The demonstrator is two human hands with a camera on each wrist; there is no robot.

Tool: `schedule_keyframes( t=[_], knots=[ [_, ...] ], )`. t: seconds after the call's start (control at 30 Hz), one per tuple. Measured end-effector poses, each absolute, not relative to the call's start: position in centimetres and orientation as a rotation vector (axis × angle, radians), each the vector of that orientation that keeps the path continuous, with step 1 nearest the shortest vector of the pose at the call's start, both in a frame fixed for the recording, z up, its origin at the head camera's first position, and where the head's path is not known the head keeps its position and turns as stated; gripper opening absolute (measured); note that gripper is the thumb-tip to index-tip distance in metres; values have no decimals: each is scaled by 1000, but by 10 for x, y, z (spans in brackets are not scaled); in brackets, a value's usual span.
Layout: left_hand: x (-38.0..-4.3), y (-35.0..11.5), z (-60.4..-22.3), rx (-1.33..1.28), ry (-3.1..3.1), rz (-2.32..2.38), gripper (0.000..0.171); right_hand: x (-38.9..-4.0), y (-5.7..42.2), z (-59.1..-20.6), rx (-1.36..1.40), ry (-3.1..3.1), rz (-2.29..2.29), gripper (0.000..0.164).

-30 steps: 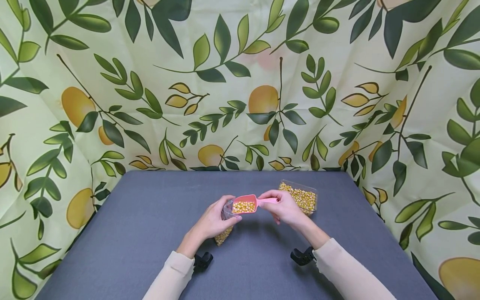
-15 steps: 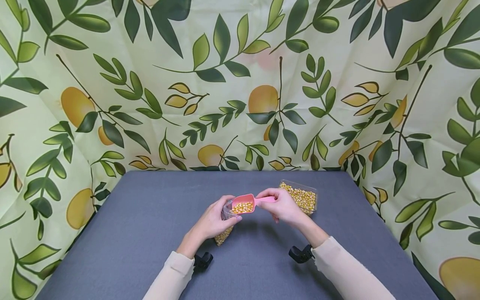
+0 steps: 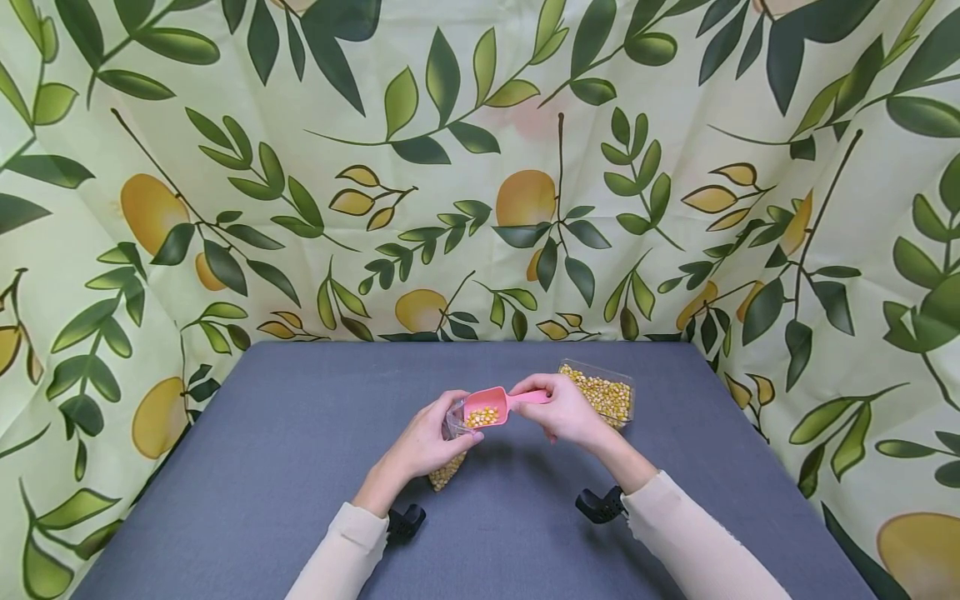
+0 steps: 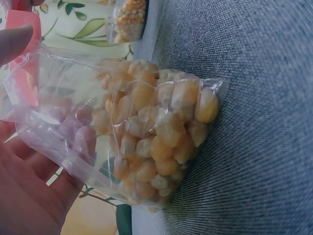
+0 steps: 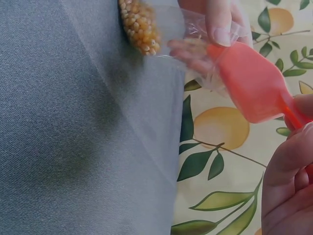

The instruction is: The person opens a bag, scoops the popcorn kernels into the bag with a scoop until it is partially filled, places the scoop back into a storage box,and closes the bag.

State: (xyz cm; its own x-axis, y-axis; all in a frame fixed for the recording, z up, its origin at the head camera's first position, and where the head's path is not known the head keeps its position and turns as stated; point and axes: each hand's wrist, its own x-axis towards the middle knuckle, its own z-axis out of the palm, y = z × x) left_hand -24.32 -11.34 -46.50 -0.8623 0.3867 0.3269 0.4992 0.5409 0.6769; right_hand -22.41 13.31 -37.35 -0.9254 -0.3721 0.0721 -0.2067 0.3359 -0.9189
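My left hand [image 3: 429, 437] holds a clear plastic bag [image 4: 63, 117] by its mouth, thumb on the near side and fingers behind. Corn kernels [image 4: 151, 132] fill the bag's lower part, which hangs down at the tabletop. Between thumb and fingers of my right hand [image 3: 558, 408] is the handle of a pink scoop [image 3: 491, 400]. The scoop's front edge sits inside the bag's mouth, tilted toward it, with some kernels lying near that edge. In the right wrist view the underside of the scoop [image 5: 252, 81] shows, with the left thumb over its tip.
A clear rectangular container [image 3: 632, 392] of corn kernels stands behind my right hand, at the back right of the grey cloth-covered table [image 3: 337, 375]. A leaf-and-fruit patterned curtain [image 3: 465, 208] surrounds the table's back and sides. Each wrist bears a black camera mount [image 3: 600, 506].
The scoop has shifted slightly left and tipped further into the bag's mouth. Fewer kernels lie in it now. My left hand and the bag have stayed in place.
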Motion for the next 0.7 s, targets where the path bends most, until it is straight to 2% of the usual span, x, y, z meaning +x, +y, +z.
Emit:
schedule_keyframes(
  t=[0.7],
  knots=[
    [-243, -113, -463, -763, -2642, -1270, 61, -222, 133, -370, -526, 2467, -1616, 18]
  ],
)
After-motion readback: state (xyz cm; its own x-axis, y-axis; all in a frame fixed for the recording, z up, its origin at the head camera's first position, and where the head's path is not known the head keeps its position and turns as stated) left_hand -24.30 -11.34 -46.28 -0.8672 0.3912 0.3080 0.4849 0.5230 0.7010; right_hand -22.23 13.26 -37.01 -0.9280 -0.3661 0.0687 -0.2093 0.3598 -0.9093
